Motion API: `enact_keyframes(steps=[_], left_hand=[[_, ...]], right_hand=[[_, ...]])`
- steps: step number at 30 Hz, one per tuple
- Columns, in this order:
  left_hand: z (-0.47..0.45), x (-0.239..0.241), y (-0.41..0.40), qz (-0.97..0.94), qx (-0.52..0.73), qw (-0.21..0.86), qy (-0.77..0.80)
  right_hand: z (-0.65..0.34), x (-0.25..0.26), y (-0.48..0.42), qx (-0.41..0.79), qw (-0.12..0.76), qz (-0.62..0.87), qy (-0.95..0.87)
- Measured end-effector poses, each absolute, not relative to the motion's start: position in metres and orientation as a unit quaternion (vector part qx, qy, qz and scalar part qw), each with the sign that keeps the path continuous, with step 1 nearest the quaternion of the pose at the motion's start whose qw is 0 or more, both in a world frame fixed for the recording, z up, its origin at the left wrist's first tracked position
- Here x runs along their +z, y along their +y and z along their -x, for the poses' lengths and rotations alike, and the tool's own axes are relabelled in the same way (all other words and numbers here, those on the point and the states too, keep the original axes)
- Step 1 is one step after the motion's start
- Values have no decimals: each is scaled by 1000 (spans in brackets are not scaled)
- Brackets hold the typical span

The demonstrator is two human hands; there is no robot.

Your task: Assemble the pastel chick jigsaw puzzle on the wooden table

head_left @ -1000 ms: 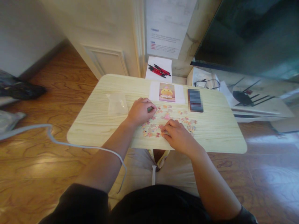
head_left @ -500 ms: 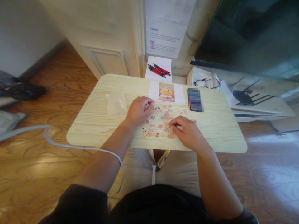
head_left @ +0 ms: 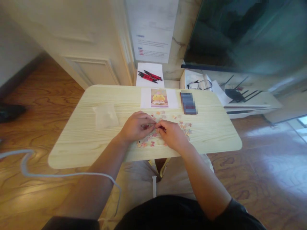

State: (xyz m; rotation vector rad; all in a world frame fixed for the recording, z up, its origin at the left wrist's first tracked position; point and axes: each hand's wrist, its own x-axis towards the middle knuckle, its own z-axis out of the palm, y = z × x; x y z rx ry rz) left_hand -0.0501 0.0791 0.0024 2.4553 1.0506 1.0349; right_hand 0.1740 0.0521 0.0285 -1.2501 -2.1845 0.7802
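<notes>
Several small pastel jigsaw pieces [head_left: 185,127] lie scattered on the pale wooden table [head_left: 216,134]. My left hand [head_left: 135,127] and my right hand [head_left: 171,134] meet fingertip to fingertip over the pile's middle, each pinching a small piece where they touch. A picture card [head_left: 159,97] showing a yellow duckling lies just beyond the pieces. Left of my left hand lies a clear plastic bag [head_left: 105,115].
A phone [head_left: 188,103] lies right of the picture card. Behind the table, red and black pens [head_left: 148,76] rest on white paper, and glasses [head_left: 199,84] sit on a low white shelf. A white cable [head_left: 59,174] crosses the wooden floor at left.
My right hand moved left from the pile's right side to meet my left hand at the centre. My head shifted, so the table now sits lower and further left in view.
</notes>
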Motion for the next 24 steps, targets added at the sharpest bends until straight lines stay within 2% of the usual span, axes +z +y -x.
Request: enact_keyframes(steps=[10,18,24], left_hand=[[51,0,77,-838,307,162,420],[49,6,73,-830,322,177,419],[43,11,67,-828,304,212,422]], right_hand=[[-162,15,61,249,269,475,-800],[-181,25,29,164,231,461,-841],[-211,26,3,160,197,426,-868]])
